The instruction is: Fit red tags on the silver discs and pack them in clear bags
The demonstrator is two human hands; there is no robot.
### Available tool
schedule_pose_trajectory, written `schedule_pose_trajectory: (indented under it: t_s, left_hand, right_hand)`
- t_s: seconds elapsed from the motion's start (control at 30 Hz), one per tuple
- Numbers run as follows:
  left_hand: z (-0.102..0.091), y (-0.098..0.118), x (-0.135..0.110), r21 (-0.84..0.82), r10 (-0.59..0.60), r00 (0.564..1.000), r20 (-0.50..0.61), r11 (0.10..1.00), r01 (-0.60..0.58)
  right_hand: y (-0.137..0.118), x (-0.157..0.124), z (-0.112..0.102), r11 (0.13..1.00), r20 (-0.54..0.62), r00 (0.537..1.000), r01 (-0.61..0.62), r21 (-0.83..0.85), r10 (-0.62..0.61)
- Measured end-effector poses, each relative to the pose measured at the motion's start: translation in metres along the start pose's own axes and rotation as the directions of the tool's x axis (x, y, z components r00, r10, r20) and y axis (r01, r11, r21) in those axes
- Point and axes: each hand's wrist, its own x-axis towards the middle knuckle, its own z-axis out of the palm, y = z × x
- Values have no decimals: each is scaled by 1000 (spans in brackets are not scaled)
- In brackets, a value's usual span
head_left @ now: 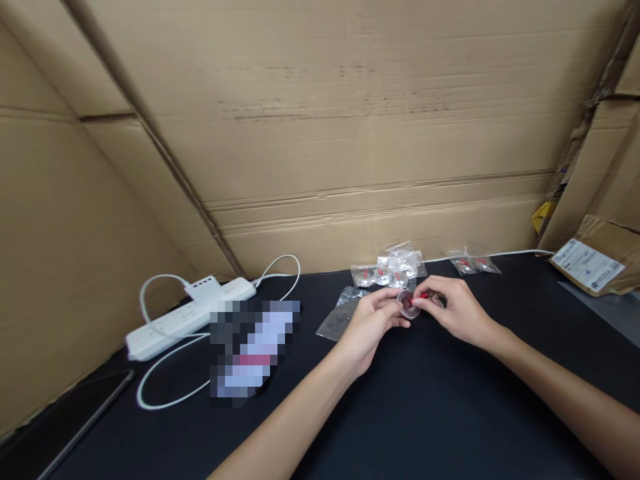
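My left hand (pixel 371 321) is closed on the rim of a small clear round disc (pixel 408 311) that looks like a suction cup. Red shows at its middle. From the right, my right hand (pixel 454 305) pinches a small red piece (pixel 424 295) against the disc, fingertips together; its exact shape is mostly hidden. Just behind my hands lie several clear plastic packets (pixel 383 275) holding similar round discs with red parts. Beside my left hand, a flat clear plastic bag (pixel 339 317) rests on the black tabletop (pixel 430 407).
More small packets (pixel 474 265) lie at the back right. A white power strip (pixel 190 317) with looping white cables stands at left, next to a pixelated item (pixel 255 353). A dark flat device (pixel 75 420) is at lower left. Cardboard walls (pixel 370 133) enclose the table; a labelled carton (pixel 595 263) sits right.
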Motion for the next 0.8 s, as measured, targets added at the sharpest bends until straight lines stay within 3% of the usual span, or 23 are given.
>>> schedule_pose_trajectory:
  t_s: [0.27,0.63,0.8]
  left_hand:
    - [0,-6,1,5,7,1000,-14,1000,-7]
    - [-1,-11,1,-11,13,1000,4,1000,-13]
    - [-3,-13,2,-43,13,1000,-3,999,-13]
  right_hand:
    - [6,-3,5,994,84,995,58,-91,-51]
    - [4,-8,15,995,-62,997,50,-89,-56]
    - [4,-6,14,997,-26,998,54,-51,-55]
